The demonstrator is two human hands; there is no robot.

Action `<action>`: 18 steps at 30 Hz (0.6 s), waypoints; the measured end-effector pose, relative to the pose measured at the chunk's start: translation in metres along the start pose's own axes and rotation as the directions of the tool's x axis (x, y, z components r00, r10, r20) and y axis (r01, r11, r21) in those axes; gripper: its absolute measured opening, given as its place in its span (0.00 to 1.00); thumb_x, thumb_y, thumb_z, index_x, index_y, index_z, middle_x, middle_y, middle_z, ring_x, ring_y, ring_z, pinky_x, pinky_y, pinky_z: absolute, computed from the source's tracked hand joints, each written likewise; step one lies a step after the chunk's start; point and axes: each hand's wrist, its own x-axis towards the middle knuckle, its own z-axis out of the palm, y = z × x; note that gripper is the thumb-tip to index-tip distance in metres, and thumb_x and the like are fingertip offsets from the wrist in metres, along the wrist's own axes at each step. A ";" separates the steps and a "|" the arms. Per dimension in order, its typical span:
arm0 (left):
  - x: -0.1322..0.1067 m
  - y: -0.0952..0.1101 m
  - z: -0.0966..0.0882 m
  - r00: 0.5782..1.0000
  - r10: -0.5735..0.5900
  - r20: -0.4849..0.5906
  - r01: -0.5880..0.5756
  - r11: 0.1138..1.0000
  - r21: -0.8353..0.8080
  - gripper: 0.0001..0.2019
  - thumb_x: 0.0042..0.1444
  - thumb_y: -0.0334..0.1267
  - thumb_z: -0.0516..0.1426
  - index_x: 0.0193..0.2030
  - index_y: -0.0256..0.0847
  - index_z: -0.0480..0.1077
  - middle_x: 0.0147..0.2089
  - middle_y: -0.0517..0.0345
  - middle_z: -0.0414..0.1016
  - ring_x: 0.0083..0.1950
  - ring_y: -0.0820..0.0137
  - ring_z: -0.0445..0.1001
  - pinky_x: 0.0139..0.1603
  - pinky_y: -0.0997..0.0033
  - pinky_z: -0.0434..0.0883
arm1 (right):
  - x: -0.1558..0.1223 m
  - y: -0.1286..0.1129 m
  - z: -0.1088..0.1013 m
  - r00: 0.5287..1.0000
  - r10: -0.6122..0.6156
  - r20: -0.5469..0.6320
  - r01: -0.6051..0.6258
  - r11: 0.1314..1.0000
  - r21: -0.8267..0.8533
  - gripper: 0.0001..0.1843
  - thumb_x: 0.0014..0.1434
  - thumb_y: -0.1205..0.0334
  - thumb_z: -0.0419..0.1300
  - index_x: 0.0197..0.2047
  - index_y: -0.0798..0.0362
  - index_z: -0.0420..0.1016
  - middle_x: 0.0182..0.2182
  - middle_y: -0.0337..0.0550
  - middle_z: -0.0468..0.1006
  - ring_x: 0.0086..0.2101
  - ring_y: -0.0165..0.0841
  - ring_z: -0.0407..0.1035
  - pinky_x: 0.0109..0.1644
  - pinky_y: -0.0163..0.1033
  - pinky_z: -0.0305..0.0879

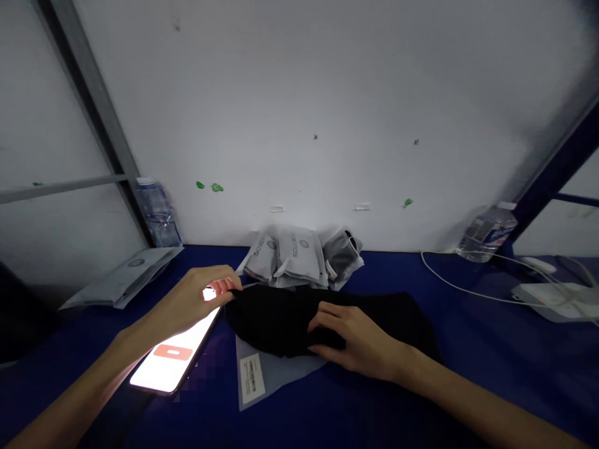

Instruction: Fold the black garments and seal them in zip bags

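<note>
A long piece of soft black fabric (276,318) lies across the middle of the blue table; its exact kind cannot be made out. My left hand (206,290) pinches its left end between thumb and fingers, above the top of a lit phone (175,355). Farther right, my right hand (350,337) is closed on the fabric's front edge, thumb below and fingers on top. Partly under the fabric is a frosted plastic bag (281,377) with a white printed label (251,378) at its left.
Several frosted packets (299,252) lean against the white wall. Another flat packet (126,274) lies at the left. Water bottles stand at the left (159,215) and right (489,231). White cables run to a white power strip (556,299) on the right.
</note>
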 end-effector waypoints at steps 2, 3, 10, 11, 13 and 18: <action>0.000 0.001 0.000 0.999 -0.024 -0.026 0.025 1.000 0.019 0.04 0.60 0.35 0.55 0.35 0.43 0.71 0.34 0.62 0.75 0.35 0.69 0.72 0.37 0.69 0.66 | 0.000 0.000 0.000 1.000 0.009 0.004 -0.009 1.000 0.004 0.10 0.64 0.59 0.62 0.48 0.51 0.74 0.41 0.42 0.75 0.36 0.32 0.72 0.39 0.36 0.68; -0.001 0.002 0.000 0.999 -0.040 -0.031 0.040 0.999 0.027 0.05 0.61 0.36 0.55 0.34 0.43 0.70 0.32 0.63 0.74 0.33 0.69 0.71 0.36 0.70 0.66 | 0.000 0.000 0.000 1.000 0.012 0.006 -0.012 1.000 0.009 0.10 0.64 0.59 0.62 0.48 0.51 0.74 0.41 0.42 0.75 0.37 0.32 0.72 0.39 0.36 0.68; -0.004 0.007 -0.005 0.983 0.008 0.183 0.007 0.997 -0.082 0.06 0.62 0.41 0.56 0.36 0.43 0.69 0.33 0.61 0.73 0.34 0.69 0.71 0.37 0.69 0.67 | 0.000 0.000 0.001 1.000 0.004 0.003 -0.004 1.000 0.007 0.10 0.64 0.59 0.62 0.48 0.50 0.73 0.41 0.42 0.75 0.37 0.32 0.72 0.41 0.37 0.69; -0.003 0.008 -0.006 0.978 0.020 0.210 0.003 0.994 -0.110 0.07 0.63 0.42 0.55 0.37 0.43 0.70 0.34 0.60 0.74 0.35 0.69 0.72 0.38 0.69 0.68 | 0.000 0.000 0.001 1.000 0.002 0.004 -0.002 1.000 0.007 0.10 0.64 0.59 0.61 0.48 0.51 0.73 0.41 0.42 0.75 0.37 0.32 0.72 0.40 0.37 0.69; -0.003 0.008 -0.006 0.980 -0.002 0.201 0.028 0.992 -0.127 0.11 0.64 0.45 0.54 0.35 0.42 0.70 0.34 0.60 0.74 0.36 0.69 0.72 0.40 0.69 0.68 | 0.000 -0.001 0.001 1.000 -0.004 0.004 0.004 1.000 -0.004 0.09 0.65 0.60 0.61 0.48 0.51 0.74 0.41 0.42 0.75 0.36 0.32 0.72 0.39 0.37 0.69; -0.002 0.005 0.000 0.991 -0.120 0.051 0.122 0.991 -0.050 0.17 0.62 0.50 0.56 0.28 0.41 0.69 0.27 0.63 0.72 0.30 0.69 0.70 0.32 0.70 0.65 | -0.003 -0.001 0.005 0.999 -0.048 -0.027 0.047 0.999 -0.020 0.09 0.65 0.62 0.60 0.49 0.51 0.74 0.41 0.42 0.74 0.36 0.32 0.71 0.37 0.36 0.68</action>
